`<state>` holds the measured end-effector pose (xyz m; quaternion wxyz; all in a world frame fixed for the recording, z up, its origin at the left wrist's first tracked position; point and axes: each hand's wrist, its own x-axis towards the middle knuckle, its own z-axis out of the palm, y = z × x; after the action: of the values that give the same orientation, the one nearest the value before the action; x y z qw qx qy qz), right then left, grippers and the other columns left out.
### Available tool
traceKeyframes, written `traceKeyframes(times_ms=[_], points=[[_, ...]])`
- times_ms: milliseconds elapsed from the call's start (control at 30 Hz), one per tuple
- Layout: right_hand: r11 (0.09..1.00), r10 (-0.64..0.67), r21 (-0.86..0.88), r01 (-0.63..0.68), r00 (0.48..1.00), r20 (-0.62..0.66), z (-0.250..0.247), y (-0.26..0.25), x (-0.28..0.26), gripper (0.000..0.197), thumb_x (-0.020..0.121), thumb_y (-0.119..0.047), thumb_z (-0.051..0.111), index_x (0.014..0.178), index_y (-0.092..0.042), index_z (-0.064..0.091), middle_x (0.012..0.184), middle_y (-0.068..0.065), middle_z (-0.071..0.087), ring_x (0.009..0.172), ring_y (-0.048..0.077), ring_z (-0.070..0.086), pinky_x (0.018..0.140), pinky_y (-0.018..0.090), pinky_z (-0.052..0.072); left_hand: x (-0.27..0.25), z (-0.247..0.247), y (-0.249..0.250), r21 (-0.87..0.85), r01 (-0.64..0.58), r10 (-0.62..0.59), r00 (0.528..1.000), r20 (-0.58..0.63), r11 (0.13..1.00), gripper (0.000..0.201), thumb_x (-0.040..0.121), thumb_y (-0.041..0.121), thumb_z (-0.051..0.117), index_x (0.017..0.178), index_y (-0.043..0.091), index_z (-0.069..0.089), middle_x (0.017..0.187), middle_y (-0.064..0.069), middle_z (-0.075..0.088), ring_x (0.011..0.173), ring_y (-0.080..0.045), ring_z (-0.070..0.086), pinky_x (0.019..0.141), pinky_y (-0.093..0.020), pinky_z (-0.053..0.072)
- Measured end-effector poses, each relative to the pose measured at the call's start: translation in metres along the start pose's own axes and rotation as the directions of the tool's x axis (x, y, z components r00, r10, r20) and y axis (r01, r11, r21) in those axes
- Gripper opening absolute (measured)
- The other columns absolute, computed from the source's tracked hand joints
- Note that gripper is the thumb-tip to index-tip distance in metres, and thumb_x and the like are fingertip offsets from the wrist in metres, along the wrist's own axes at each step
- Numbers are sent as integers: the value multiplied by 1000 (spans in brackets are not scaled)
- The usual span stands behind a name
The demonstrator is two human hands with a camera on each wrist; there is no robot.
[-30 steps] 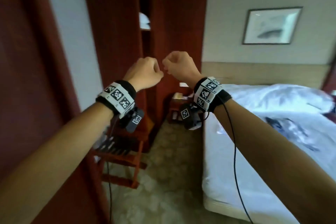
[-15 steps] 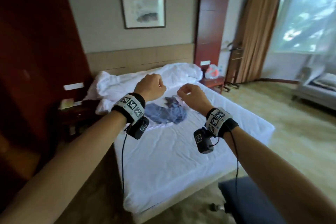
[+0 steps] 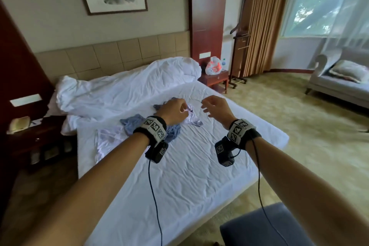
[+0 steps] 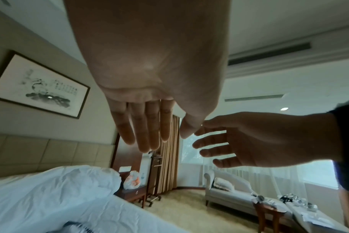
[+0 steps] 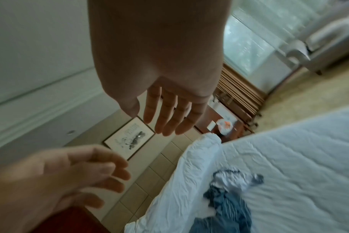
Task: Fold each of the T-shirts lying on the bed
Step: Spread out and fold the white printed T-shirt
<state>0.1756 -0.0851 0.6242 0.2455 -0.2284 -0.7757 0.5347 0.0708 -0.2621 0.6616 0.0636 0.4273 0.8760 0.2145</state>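
A crumpled blue T-shirt (image 3: pixel 131 124) (image 5: pixel 227 205) lies in the middle of the bed (image 3: pixel 189 175). Beside it is a bunched white T-shirt with dark print (image 3: pixel 192 119). Another white T-shirt (image 3: pixel 107 140) lies flat near the bed's left edge. My left hand (image 3: pixel 173 111) (image 4: pixel 147 138) hovers above the blue and white shirts with its fingers straight, holding nothing. My right hand (image 3: pixel 214 107) (image 5: pixel 169 121) hangs in the air just to its right, over bare sheet, fingers spread and empty. Part of the blue shirt is hidden behind my left wrist.
A white duvet (image 3: pixel 123 90) is heaped along the head of the bed. Nightstands stand on both sides, the right one (image 3: pixel 216 79) bearing a plastic bag. A blue padded stool (image 3: pixel 259 229) sits at the foot, a sofa (image 3: pixel 339 82) at the far right.
The view swung from the wardrobe to the bed. Both hands went from fists held up to open fingers and came down over the shirts.
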Motion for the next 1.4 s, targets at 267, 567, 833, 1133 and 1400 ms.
traceKeyframes(times_ms=[267,567,833,1133,1400], points=[[952,265,127,-279,957,116,52,117,182,22,99,-27,67,107,-7,68,96,14,72,79,21,66,69,30,55,123,73,-138,38,290,-291,957,9,956,33,93,40,67,103,12,54,100,-7,61,91,-31,60,78,-41,51],[922,386,-98,-376,915,119,63,252,351,23,96,-29,71,104,-8,69,102,19,75,77,21,66,68,32,53,310,130,-246,27,421,-421,906,32,907,38,94,43,63,110,10,52,107,-10,63,96,-34,61,79,-43,53],[832,470,-433,-346,855,219,59,355,437,34,92,-41,73,109,-11,72,106,15,74,87,22,66,83,33,52,394,215,-265,-17,450,-442,883,157,893,35,98,39,60,110,7,51,99,-10,60,92,-34,61,80,-45,53],[745,531,-659,-105,691,491,92,518,566,56,95,-45,68,142,-19,56,146,13,56,134,28,54,108,33,40,471,382,-270,92,587,-586,756,291,804,52,100,44,56,133,5,50,132,-18,59,121,-38,57,99,-46,47],[726,466,-682,85,668,580,130,708,642,77,83,-71,56,149,-32,46,153,13,48,137,36,47,112,47,40,486,624,-269,105,699,-648,582,491,708,68,100,46,53,159,27,27,168,-4,21,153,-32,20,120,-51,28]])
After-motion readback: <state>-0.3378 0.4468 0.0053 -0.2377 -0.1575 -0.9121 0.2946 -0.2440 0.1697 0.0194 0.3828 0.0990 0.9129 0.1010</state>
